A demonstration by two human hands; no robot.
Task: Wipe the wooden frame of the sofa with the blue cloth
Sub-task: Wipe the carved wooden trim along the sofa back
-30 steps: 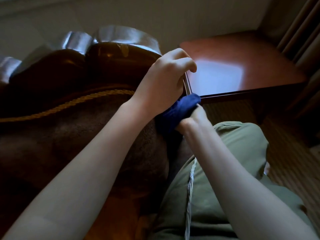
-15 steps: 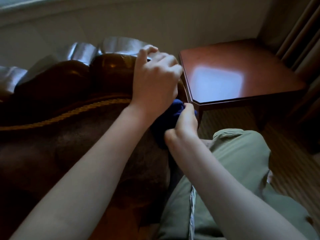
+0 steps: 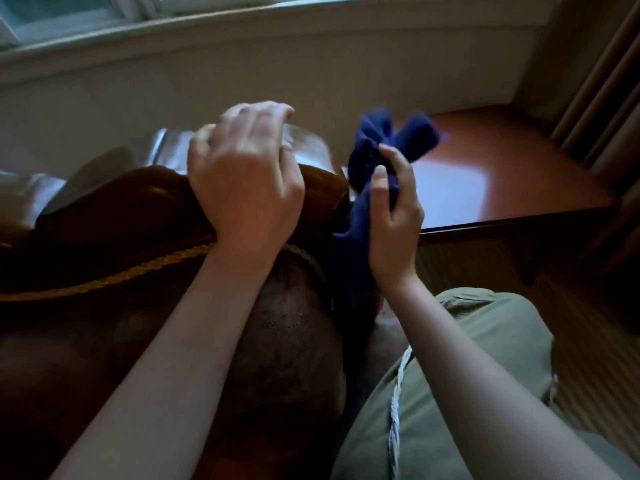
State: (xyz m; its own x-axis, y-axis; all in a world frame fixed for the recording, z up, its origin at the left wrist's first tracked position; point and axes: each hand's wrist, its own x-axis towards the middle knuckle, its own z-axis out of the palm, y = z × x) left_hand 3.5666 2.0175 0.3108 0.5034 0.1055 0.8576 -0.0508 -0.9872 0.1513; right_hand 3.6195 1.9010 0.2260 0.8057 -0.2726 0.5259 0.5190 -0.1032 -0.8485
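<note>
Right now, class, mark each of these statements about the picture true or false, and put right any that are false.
1. The right hand holds the blue cloth. True.
2. The left hand rests on the wooden frame at the top of the sofa. True.
3. The cloth lies flat on the side table. False: it is held up in the air, beside the frame.
4. The left hand grips the cloth. False: it does not touch it.
5. A gold braided cord runs along the upholstery. True.
</note>
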